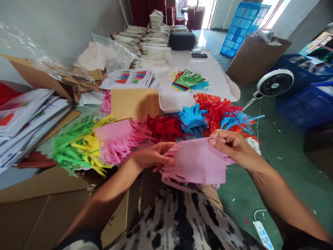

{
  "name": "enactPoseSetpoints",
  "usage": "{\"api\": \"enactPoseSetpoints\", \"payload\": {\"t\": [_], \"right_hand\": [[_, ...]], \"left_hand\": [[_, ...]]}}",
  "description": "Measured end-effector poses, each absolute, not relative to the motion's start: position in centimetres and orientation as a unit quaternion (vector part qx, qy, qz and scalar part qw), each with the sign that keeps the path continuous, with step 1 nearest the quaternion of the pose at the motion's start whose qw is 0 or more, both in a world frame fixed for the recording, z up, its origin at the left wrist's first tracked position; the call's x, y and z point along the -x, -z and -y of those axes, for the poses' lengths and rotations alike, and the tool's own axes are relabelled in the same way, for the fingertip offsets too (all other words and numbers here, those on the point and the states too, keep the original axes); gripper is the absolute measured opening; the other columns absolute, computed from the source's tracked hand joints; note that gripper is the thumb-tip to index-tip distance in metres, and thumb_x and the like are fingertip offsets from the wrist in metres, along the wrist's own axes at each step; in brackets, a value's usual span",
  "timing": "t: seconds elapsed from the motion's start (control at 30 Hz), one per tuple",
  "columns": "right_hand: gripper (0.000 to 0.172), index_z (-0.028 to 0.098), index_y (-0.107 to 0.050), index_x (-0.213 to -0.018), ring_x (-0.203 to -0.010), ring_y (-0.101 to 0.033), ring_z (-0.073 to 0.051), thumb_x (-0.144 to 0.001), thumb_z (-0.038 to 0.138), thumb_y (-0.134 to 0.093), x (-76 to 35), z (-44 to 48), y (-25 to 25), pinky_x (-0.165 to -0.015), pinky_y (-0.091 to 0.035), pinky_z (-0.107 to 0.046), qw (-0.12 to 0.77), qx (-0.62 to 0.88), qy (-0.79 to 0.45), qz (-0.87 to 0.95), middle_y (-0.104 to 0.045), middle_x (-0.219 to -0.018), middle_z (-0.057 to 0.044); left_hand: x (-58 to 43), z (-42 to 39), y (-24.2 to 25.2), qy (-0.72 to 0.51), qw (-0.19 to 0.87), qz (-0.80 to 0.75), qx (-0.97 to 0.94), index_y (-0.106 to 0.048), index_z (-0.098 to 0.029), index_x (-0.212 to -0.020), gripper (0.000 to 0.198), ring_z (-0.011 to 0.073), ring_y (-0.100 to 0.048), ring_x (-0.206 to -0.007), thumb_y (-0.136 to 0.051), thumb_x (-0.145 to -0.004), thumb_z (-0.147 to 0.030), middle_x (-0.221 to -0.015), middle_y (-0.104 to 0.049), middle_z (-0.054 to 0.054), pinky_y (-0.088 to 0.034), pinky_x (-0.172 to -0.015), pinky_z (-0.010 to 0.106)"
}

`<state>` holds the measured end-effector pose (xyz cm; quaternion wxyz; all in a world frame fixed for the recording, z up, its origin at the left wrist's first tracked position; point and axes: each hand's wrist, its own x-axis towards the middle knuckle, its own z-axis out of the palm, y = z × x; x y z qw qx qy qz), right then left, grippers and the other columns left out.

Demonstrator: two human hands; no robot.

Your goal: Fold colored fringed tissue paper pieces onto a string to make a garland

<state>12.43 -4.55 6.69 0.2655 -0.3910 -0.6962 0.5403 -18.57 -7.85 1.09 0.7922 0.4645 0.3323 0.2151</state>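
Observation:
A pink fringed paper sheet is stretched between my two hands over my lap, with cut strips at both ends. My left hand pinches its fringed left end. At the upper right edge, my right hand grips it between thumb and fingers. Beyond the hands lie more fringed pieces: a pink pile, dark red fringe, blue fringe and orange-red fringe. Green fringe and yellow fringe lie at the left.
A white plastic tray sits beside a tan cardboard sheet. Behind are a multicoloured fringe bundle, printed sheets and stacked pale bundles. A small fan stands at the right, and a power strip lies on the floor.

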Motion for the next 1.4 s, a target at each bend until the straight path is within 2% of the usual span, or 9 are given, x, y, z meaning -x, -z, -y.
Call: {"api": "enactPoseSetpoints", "payload": {"t": [0.1,0.2,0.3,0.37,0.5,0.73,0.87,1.17,1.4], "right_hand": [[0.032,0.020,-0.068,-0.090,-0.064,-0.043,-0.010,-0.097,0.052,-0.066,-13.6,2.9,-5.9,-0.056,-0.032,-0.024,0.208,0.405,-0.483,0.748,-0.054,-0.075,0.003],[0.033,0.019,-0.069,-0.089,-0.064,-0.044,-0.012,-0.097,0.051,-0.063,-13.6,1.5,-3.2,-0.059,-0.033,-0.025,0.187,0.427,-0.397,0.791,-0.055,-0.072,0.004],[0.033,0.018,-0.069,-0.091,-0.063,-0.049,-0.013,-0.099,0.047,-0.056,-12.8,1.0,-0.4,-0.062,-0.034,-0.026,0.170,0.442,-0.328,0.817,-0.060,-0.071,0.002],[0.031,0.017,-0.069,-0.093,-0.065,-0.055,-0.014,-0.101,0.043,-0.053,-12.3,0.9,0.8,-0.064,-0.035,-0.027,0.148,0.451,-0.299,0.828,-0.065,-0.074,0.000],[0.026,0.019,-0.070,-0.100,-0.072,-0.066,-0.019,-0.102,0.037,-0.052,-12.1,1.0,1.4,-0.066,-0.037,-0.028,0.095,0.473,-0.232,0.845,-0.073,-0.081,-0.004],[0.040,0.018,-0.065,-0.134,-0.119,-0.061,-0.033,-0.102,0.041,-0.057,-13.1,5.1,-0.2,-0.099,-0.040,-0.046,0.121,0.409,-0.034,0.904,-0.069,-0.132,-0.016],[0.046,0.018,-0.064,-0.139,-0.118,-0.059,-0.034,-0.101,0.043,-0.060,-12.9,8.4,1.1,-0.100,-0.040,-0.049,0.089,0.337,-0.059,0.935,-0.068,-0.137,-0.016],[0.029,0.024,-0.074,-0.124,-0.117,-0.065,-0.028,-0.106,0.030,-0.052,-13.4,7.3,2.0,-0.102,-0.044,-0.047,0.135,0.354,-0.207,0.902,-0.074,-0.127,-0.011],[0.033,0.020,-0.074,-0.096,-0.075,-0.064,-0.020,-0.107,0.040,-0.049,-12.8,6.1,2.2,-0.073,-0.042,-0.032,0.151,0.481,-0.258,0.824,-0.073,-0.082,-0.005]], "left_hand": [[21.7,7.2,-3.5,-0.202,0.711,-0.423,-0.523,-0.052,-0.021,-0.095,0.049,0.0061,-0.050,-0.040,-0.088,-0.076,-0.049,-0.068,-0.061,-0.007,-0.035,-0.034,0.015],[23.3,7.2,-4.6,-0.220,0.481,-0.585,-0.615,-0.055,-0.022,-0.097,0.046,0.0137,-0.060,-0.050,-0.082,-0.081,-0.055,-0.071,-0.065,-0.003,-0.047,-0.045,0.024],[21.5,8.6,-3.9,-0.306,0.127,-0.652,-0.681,-0.064,-0.020,-0.106,0.049,0.0281,-0.073,-0.096,-0.079,-0.083,-0.061,-0.103,-0.075,0.010,-0.059,-0.086,0.042],[18.5,10.0,-2.5,-0.334,0.025,-0.588,-0.737,-0.064,-0.020,-0.123,0.060,0.0349,-0.062,-0.130,-0.078,-0.084,-0.063,-0.131,-0.070,0.016,-0.047,-0.114,0.053],[12.3,12.0,2.0,-0.248,0.069,-0.447,-0.857,-0.047,-0.015,-0.154,0.078,0.0336,-0.043,-0.152,-0.068,-0.094,-0.059,-0.157,-0.055,0.017,-0.024,-0.131,0.056],[9.8,12.4,6.2,-0.212,0.043,-0.484,-0.848,-0.060,-0.014,-0.146,0.045,0.0310,-0.055,-0.143,-0.052,-0.104,-0.028,-0.153,-0.061,0.014,-0.042,-0.120,0.051],[10.4,13.3,4.9,-0.222,0.042,-0.496,-0.838,-0.067,-0.019,-0.136,0.035,0.0285,-0.062,-0.134,-0.054,-0.104,-0.026,-0.141,-0.070,0.010,-0.042,-0.117,0.051],[12.3,13.1,3.1,-0.231,0.123,-0.525,-0.810,-0.074,-0.022,-0.107,0.021,0.0226,-0.068,-0.109,-0.053,-0.106,-0.024,-0.114,-0.080,0.005,-0.042,-0.101,0.044],[11.9,11.0,2.2,-0.205,0.071,-0.599,-0.771,-0.069,-0.020,-0.090,0.022,0.0267,-0.064,-0.096,-0.054,-0.104,-0.028,-0.089,-0.077,0.006,-0.036,-0.093,0.046]]}}
